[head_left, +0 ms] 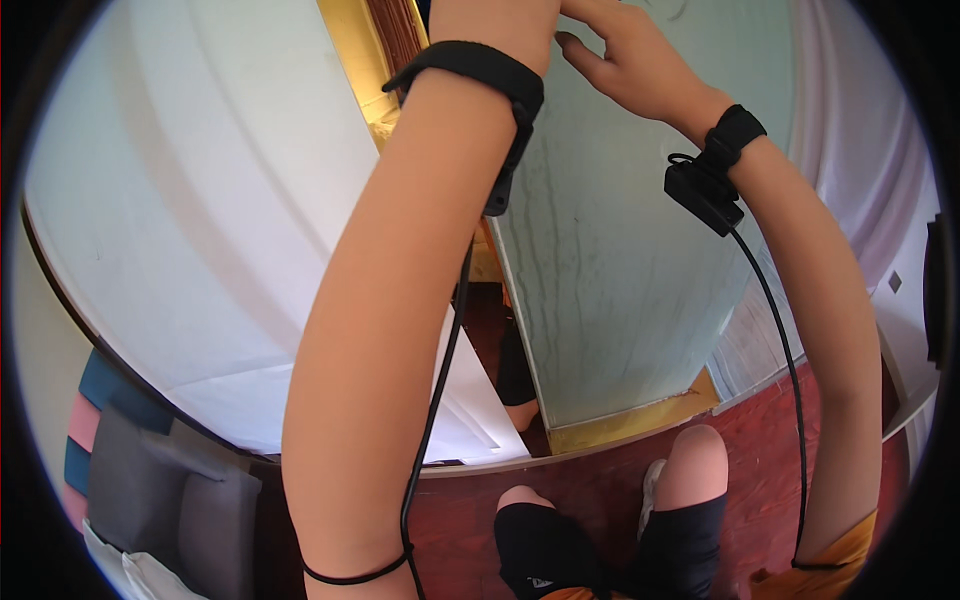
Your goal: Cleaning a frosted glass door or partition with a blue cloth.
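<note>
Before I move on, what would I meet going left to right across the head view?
Grey padded seat → left forearm → right hand → black strap on the right wrist → pale lilac curtain.

Streaked, pale green panel [630, 270]

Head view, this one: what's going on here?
A person wearing black wrist straps stretches both arms forward over a streaked, greenish pane. The right hand is in front of the pane; whether it touches anything can't be made out. The left hand is mostly cut off by the picture's top edge, so any grip is hidden. A white sheet-like surface lies to the left, with a narrow gap before the pane.
</note>
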Tool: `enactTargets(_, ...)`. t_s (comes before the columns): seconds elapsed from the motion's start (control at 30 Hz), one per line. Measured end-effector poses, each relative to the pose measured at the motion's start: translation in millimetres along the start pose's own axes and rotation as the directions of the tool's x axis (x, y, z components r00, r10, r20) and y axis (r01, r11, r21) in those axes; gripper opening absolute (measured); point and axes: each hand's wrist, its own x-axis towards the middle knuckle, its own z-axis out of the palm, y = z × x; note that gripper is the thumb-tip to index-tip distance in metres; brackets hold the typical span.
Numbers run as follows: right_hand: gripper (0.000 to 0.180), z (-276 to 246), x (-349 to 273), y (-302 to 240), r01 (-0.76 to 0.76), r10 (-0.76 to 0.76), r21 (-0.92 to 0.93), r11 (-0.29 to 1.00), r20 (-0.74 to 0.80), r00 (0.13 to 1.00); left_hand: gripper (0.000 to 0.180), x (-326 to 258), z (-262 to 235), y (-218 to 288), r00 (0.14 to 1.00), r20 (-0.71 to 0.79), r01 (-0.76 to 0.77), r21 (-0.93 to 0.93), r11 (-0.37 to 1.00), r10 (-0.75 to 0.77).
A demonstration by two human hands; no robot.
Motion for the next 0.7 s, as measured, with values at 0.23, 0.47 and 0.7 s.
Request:
enactTargets(0.23, 0.048, -11, 3, 11, 0.018, -0.019, -0.007, 1.000, -0.097, 0.995, 0.017, 21, -21, 8, 0.997, -0.073, 0.017, -0.027, 1.000, -0.019)
enactTargets(0.47, 0.045, -20, -6, -8, -0.069, 0.070, 0.014, 0.997, -0.083, 0.994, 0.019, 14, -20, 23, 0.998, -0.041, 0.050, -0.036, 0.998, -0.051)
enactTargets(0.7, 0.042, -23, -32, 18, -0.137, 0.146, 0.082, 0.987, -0.110, 0.983, 0.019, 25, 4, 71, 0.992, -0.047, 0.118, 0.107, 0.987, -0.114)
